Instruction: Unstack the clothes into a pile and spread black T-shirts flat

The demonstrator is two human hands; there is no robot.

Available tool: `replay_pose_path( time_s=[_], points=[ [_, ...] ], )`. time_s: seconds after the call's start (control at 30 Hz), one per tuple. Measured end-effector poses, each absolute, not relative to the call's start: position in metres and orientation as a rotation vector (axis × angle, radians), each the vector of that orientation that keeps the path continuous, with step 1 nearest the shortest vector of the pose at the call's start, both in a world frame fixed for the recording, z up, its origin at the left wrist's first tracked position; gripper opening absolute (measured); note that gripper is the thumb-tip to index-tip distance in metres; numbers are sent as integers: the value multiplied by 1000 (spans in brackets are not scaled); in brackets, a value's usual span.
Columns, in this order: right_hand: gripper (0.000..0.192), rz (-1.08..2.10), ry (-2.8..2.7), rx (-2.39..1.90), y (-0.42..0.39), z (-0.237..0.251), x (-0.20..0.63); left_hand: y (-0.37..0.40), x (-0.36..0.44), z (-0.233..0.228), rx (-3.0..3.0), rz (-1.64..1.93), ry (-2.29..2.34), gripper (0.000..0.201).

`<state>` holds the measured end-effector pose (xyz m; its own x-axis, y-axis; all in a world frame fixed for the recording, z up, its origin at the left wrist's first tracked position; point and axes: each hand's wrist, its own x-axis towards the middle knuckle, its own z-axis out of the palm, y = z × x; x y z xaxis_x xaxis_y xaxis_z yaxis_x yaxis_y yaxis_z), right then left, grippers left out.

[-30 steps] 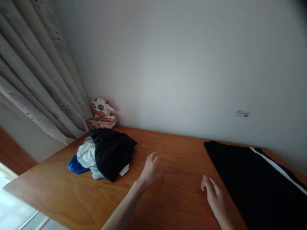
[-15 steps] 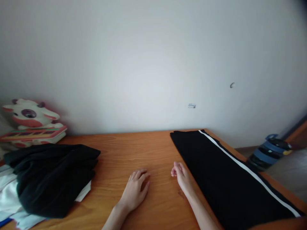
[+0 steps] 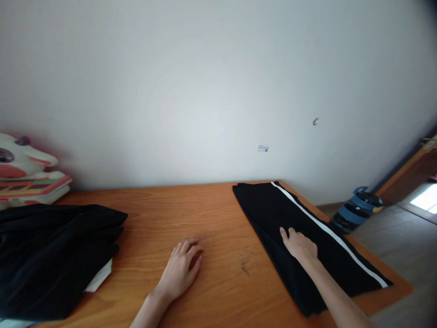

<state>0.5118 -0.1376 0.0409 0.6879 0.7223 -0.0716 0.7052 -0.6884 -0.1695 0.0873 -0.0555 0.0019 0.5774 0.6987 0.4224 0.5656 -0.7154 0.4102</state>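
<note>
My left hand [image 3: 182, 265] lies palm down on the wooden table, fingers loosely bent and apart, holding nothing. Folded black trousers [image 3: 327, 248] with a white side stripe stretch along the right part of the table. On their upper layer is my right hand [image 3: 300, 246], fingers curled in against the cloth and closed on it. Slack folds run from this hand towards the trousers' left edge. The fingertips' hold is partly hidden by the hand itself.
A heap of black cloth [image 3: 61, 255] lies at the left, with white fabric [image 3: 99, 277] under it. Behind it stands a cow-shaped toy keyboard [image 3: 37, 187]. A blue and black bottle [image 3: 357, 210] is by the right table edge. A pale wall [image 3: 170, 91] rises behind the table.
My right hand has moved right from beside the trousers onto them, and the cloth under it has shifted into folds. My left hand stays on the table. The view has turned to the right.
</note>
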Motion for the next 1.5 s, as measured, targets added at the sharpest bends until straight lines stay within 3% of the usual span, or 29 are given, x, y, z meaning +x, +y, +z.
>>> replay_pose_path(
  time_s=[0.5,0.83,0.93,1.1,1.27,1.37,1.5],
  points=[
    [50,232,-979,-2575,-147,23,520,-53,86,-2,2603,860,1016,20],
    [46,119,-944,-2017,-120,72,475,-55,86,1,2518,832,1014,22],
    [58,146,-1052,-1804,-97,95,425,-55,85,-2,2424,921,1048,42],
    [55,322,-1276,-1505,-89,141,321,-59,82,1,2216,1232,908,95],
    [48,808,-1463,-931,-102,179,268,-65,80,7,2126,1340,773,127],
    [48,768,-1477,-1014,-97,159,280,-67,75,8,2165,1232,826,136],
    [52,452,-1497,-1440,-92,89,321,-66,74,6,2424,905,996,134]
  ],
)
